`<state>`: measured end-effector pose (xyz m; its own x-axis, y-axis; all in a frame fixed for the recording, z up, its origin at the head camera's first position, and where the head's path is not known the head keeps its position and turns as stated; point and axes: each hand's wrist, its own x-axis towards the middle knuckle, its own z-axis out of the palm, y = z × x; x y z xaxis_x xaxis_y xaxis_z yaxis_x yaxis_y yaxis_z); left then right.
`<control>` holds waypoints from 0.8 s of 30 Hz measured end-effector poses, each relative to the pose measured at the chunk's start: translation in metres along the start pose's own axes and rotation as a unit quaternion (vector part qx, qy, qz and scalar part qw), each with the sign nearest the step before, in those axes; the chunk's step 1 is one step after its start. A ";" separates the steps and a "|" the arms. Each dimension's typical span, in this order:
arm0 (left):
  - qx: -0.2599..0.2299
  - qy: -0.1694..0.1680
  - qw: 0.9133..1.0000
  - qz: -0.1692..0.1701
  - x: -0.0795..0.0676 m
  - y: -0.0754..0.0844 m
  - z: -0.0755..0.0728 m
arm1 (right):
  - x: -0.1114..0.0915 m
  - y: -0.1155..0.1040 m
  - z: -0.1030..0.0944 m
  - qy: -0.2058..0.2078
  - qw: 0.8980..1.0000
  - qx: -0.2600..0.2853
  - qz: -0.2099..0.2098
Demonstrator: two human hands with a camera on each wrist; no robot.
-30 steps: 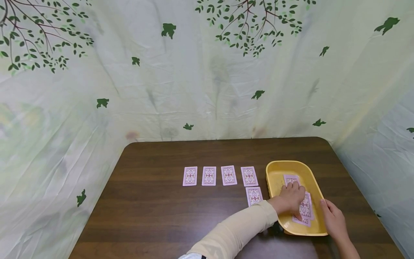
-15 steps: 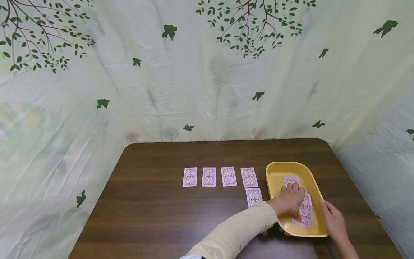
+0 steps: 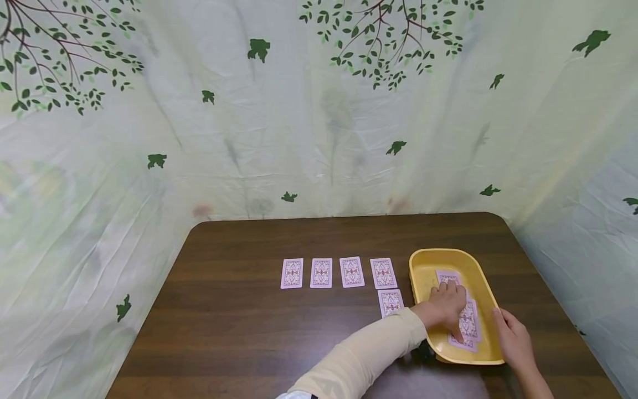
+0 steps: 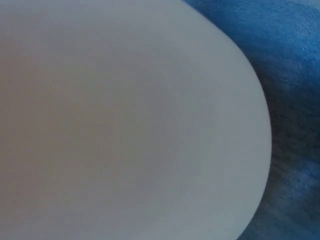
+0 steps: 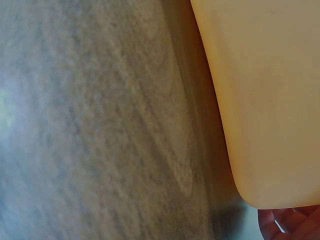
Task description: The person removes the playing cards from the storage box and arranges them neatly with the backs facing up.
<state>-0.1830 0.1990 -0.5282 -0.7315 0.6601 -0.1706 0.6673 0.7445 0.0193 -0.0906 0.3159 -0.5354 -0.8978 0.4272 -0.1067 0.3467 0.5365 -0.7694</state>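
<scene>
In the head view my left hand (image 3: 448,303), in a cream sleeve, reaches into a yellow plastic tray (image 3: 433,257). It lies over face-down playing cards (image 3: 470,320), with bent fingers toward an upper card (image 3: 447,275) and the thumb at the lower ones. I cannot tell if it pinches a card. My right hand (image 3: 515,341) grips the tray's right rim, thumb on top. In the right wrist view, curled fingers (image 5: 292,222) show below the edge of the tray (image 5: 270,100). A pale blurred surface (image 4: 125,120) fills most of the left wrist view.
Left of the tray, face-down cards (image 3: 351,272) lie in a row on the dark wooden table (image 3: 239,310). Another card (image 3: 390,302) sits below the row's right end, partly behind the left sleeve (image 3: 369,349). A leaf-patterned curtain (image 3: 329,111) hangs beyond the table.
Hardly anything differs. The left hand has shifted very slightly left over the cards; the right hand keeps its place on the tray rim.
</scene>
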 end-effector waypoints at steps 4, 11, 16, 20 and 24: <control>-0.010 0.008 1.000 0.013 0.000 0.001 -0.001 | -0.001 -0.001 -0.001 -0.003 1.000 0.004 -0.005; 0.017 0.006 0.997 0.077 -0.002 0.003 -0.002 | -0.002 -0.001 -0.001 -0.005 1.000 0.016 -0.016; 0.026 0.004 0.992 0.125 -0.005 0.002 -0.003 | -0.002 0.000 -0.001 -0.006 1.000 0.012 -0.020; 0.026 -0.001 0.990 0.139 -0.007 -0.001 -0.002 | -0.001 0.000 -0.001 -0.006 1.000 0.009 -0.014; 0.008 -0.016 0.992 0.128 -0.009 -0.002 -0.001 | -0.001 0.000 -0.001 -0.006 1.000 0.009 -0.009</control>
<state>-0.1776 0.1917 -0.5260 -0.5336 0.8233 -0.1934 0.8326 0.5516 0.0506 -0.0893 0.3159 -0.5350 -0.9072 0.4085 -0.1002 0.3254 0.5307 -0.7826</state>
